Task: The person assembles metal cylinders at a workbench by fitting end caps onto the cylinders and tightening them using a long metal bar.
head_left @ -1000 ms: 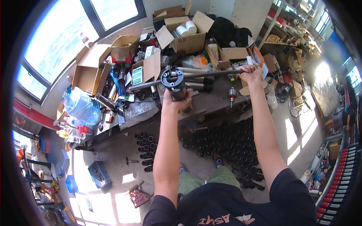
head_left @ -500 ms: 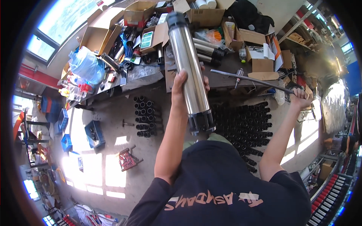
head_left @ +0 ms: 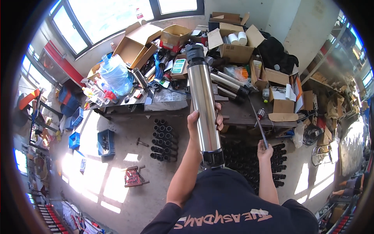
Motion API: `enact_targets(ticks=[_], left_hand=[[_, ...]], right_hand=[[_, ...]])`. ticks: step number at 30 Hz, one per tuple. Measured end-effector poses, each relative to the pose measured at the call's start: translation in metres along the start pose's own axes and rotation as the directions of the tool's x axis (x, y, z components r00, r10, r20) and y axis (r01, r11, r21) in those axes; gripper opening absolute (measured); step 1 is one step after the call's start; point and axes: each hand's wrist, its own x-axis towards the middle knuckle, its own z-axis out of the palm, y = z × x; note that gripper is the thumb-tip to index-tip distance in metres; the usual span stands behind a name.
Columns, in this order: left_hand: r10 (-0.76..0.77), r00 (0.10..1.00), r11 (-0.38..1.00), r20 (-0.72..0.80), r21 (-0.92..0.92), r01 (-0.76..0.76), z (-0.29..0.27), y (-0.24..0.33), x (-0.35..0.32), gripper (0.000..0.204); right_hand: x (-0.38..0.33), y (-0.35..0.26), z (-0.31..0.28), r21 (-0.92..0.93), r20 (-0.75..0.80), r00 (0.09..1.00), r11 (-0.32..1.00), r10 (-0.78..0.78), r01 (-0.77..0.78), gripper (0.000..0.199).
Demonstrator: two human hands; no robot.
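My left hand (head_left: 196,124) grips a long polished steel cylinder (head_left: 203,97) with black end caps, held almost upright in front of my chest. Its lower black end sits near my shirt and its top reaches toward the cluttered workbench (head_left: 237,113). My right hand (head_left: 265,150) is closed around the lower end of a thin metal rod (head_left: 258,121), which slants up toward the bench edge. More steel cylinders (head_left: 230,84) lie on the bench behind.
Open cardboard boxes (head_left: 136,43) and a large clear water bottle (head_left: 116,74) crowd the bench. Black tubes (head_left: 161,140) stand in rows on the concrete floor beneath it. A small red stool (head_left: 133,176), blue crates (head_left: 105,142) and a hammer (head_left: 142,142) lie to the left.
I have lifted the steel cylinder off the bench and swung it upright. My right hand has drawn the thin rod away from the bench, down toward my body.
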Motion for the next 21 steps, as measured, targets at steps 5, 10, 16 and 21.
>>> enact_targets(ticks=[5,10,16,21], left_hand=[[-0.010,0.992,0.998,-0.123,0.060,0.018,0.007,0.013,-0.013,0.070],[0.049,0.956,0.928,-0.291,0.366,0.064,-0.025,0.036,-0.026,0.075],[-0.161,0.942,0.971,-0.294,0.126,0.205,-0.061,0.003,-0.050,0.067],[-0.176,0.917,0.964,-0.357,0.126,0.234,-0.041,0.013,-0.041,0.069]], right_hand=[[0.006,0.074,-0.023,-0.324,0.124,0.842,0.823,0.525,-0.466,0.012],[0.019,0.114,-0.012,-0.417,0.044,0.853,0.785,0.520,-0.458,0.013],[0.046,0.141,-0.035,-0.724,-0.056,0.897,0.601,0.439,-0.340,0.031],[0.047,0.149,-0.023,-0.743,0.019,0.896,0.606,0.444,-0.285,0.035]])
